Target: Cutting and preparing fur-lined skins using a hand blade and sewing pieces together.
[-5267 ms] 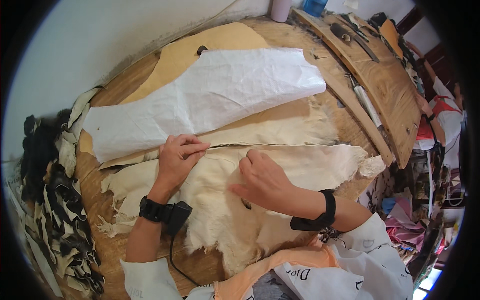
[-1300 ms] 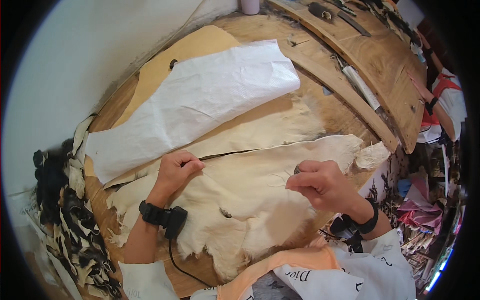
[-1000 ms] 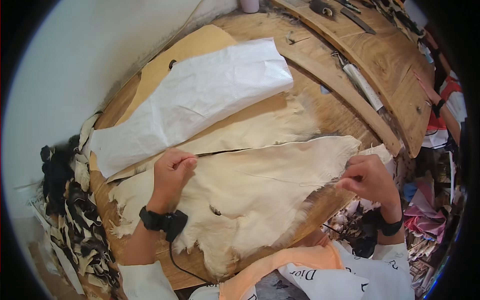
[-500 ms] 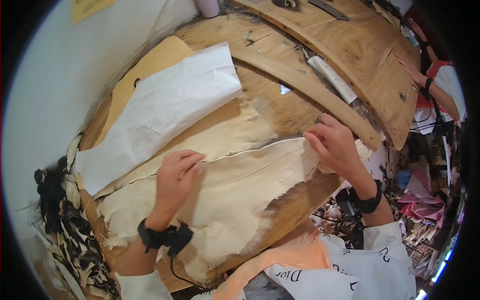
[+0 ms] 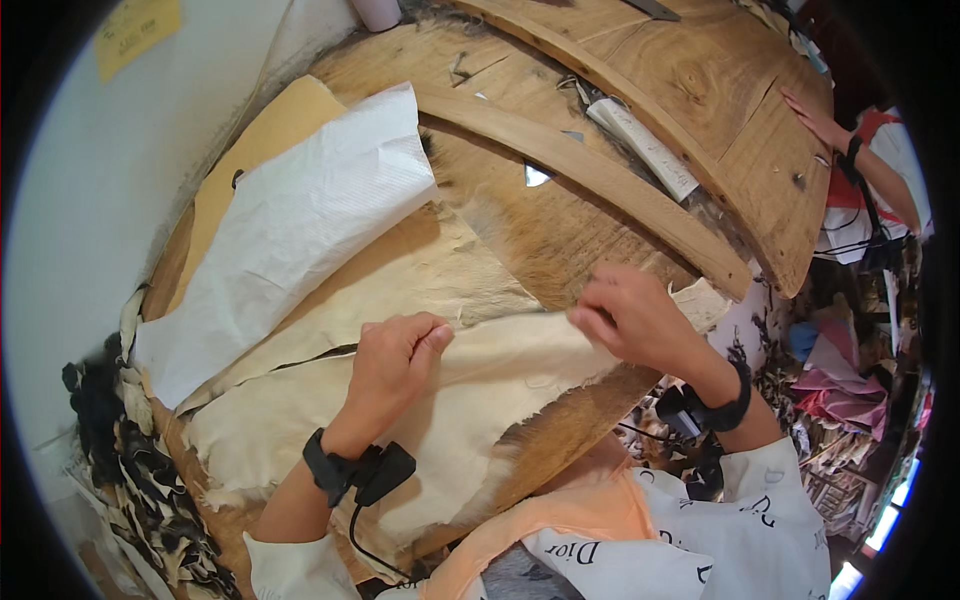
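Note:
My left hand (image 5: pixel 395 362) is closed on the upper edge of the lower pale hide (image 5: pixel 260 430), where it meets a second hide (image 5: pixel 465 270) lying behind it. My right hand (image 5: pixel 632 312) is curled over the same edge further right; what its fingertips pinch is hidden. The lower hide has ragged, furry edges and a turned strip along the seam between my hands. A white woven sheet (image 5: pixel 285 230) lies over a yellow cut piece (image 5: pixel 290 105) beyond the hides, at the left back.
Wooden strips (image 5: pixel 570 160) and a white rolled bundle (image 5: pixel 640 150) lie at the back right. Dark fur scraps (image 5: pixel 150 480) crowd the left edge. Beside the wall (image 5: pixel 90 190) stands a pink cylinder (image 5: pixel 376 12). A co-worker's hand (image 5: pixel 820 128) is at the far right.
My right hand swung out right, drawing thread, then came back up to the seam. My left hand moved right along the edge. The view has turned, shifting the table.

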Demonstrator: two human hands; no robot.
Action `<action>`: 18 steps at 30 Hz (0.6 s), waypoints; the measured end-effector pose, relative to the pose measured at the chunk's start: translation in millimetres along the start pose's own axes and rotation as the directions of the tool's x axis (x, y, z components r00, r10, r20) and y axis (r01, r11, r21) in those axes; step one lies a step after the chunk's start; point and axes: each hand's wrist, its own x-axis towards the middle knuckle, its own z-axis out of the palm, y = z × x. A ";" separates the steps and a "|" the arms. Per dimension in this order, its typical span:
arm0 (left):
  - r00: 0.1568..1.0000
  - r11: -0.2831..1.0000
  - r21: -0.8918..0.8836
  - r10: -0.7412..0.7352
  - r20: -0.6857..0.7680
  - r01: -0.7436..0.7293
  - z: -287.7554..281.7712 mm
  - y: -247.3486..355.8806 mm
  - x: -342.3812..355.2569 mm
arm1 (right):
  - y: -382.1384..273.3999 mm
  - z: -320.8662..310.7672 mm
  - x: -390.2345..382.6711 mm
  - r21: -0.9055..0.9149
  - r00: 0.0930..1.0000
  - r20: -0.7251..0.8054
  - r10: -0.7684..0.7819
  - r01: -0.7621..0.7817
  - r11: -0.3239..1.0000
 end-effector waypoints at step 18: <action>0.934 0.913 0.383 0.253 -0.253 -0.143 3.7 5.5 -12.7 | -14.1 8.7 -18.2 -0.253 0.992 -0.129 -0.002 -0.031 0.967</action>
